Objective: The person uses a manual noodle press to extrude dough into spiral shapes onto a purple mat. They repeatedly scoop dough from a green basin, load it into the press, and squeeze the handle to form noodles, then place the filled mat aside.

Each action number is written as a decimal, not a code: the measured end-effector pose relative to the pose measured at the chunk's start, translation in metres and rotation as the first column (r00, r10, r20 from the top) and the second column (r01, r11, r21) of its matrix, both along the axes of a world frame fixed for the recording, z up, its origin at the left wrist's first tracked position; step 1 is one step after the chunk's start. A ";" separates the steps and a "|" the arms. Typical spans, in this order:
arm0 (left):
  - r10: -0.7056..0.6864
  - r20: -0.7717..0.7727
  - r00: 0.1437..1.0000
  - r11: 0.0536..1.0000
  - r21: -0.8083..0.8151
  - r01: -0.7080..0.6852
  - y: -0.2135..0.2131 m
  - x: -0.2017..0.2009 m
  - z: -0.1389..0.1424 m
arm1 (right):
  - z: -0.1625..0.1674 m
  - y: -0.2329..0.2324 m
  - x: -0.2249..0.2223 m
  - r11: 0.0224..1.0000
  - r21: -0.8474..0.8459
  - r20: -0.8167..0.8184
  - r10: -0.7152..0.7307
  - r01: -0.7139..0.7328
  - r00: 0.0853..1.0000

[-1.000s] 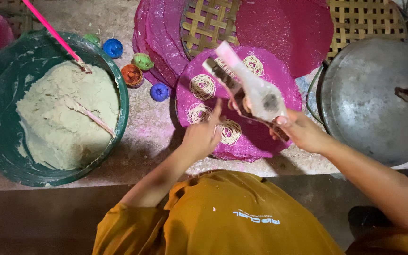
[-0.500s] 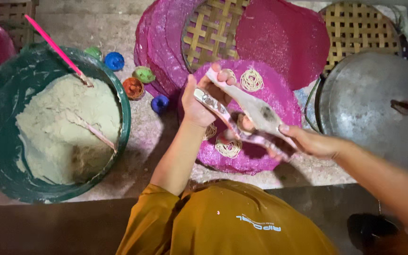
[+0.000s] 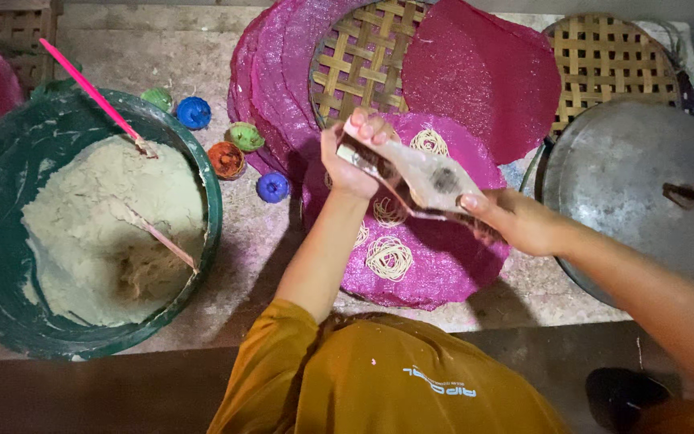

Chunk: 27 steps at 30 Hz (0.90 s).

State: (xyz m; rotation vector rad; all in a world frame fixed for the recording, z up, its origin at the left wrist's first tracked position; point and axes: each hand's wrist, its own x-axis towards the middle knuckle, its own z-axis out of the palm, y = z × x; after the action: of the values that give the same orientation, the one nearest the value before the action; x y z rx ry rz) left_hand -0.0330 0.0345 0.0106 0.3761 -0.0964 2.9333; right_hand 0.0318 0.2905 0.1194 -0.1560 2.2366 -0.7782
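Observation:
My left hand [image 3: 349,165] grips the far end of a flour-dusted wooden noodle press [image 3: 427,178], and my right hand [image 3: 517,223] holds its near handle. The press hangs tilted over a round magenta mat [image 3: 451,269]. Several pale coils of noodle [image 3: 389,257] lie on that mat, some hidden under my hands and the press. Both arms reach forward from my mustard-coloured garment [image 3: 379,378].
A large green basin [image 3: 212,201] of pale dough [image 3: 90,233] with a pink stick [image 3: 90,92] sits at left. Small coloured moulds [image 3: 226,158] lie beside it. More magenta mats [image 3: 483,72] and woven bamboo trays [image 3: 363,56] lie behind, and a round metal lid [image 3: 628,185] at right.
My left hand moved from the mat's near side up to the press's far end. Both hands and the press shifted farther across the mat.

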 end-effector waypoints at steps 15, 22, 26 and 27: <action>0.033 -0.041 0.999 0.999 -0.021 -0.034 0.001 -0.014 0.028 | 0.002 -0.002 -0.009 0.997 -0.075 -0.160 -0.043 0.031 0.986; -0.081 0.333 0.939 0.691 -0.660 0.294 -0.014 -0.008 0.020 | -0.018 -0.004 -0.005 0.953 -0.255 -0.013 -0.175 0.166 0.985; -0.159 0.413 0.897 0.096 -0.897 0.430 -0.014 0.010 -0.011 | -0.035 0.001 -0.008 0.930 -0.319 -0.035 -0.207 0.185 0.978; -0.117 0.369 0.922 0.009 -0.928 0.373 -0.015 0.017 -0.015 | -0.039 0.002 -0.008 0.933 -0.308 -0.062 -0.216 0.187 0.974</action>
State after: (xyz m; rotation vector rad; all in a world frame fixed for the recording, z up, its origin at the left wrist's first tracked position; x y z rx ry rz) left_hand -0.0164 0.0193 -0.0043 -0.1878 1.6305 1.8752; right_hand 0.0235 0.2926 0.0799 -0.1108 2.2341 -1.2474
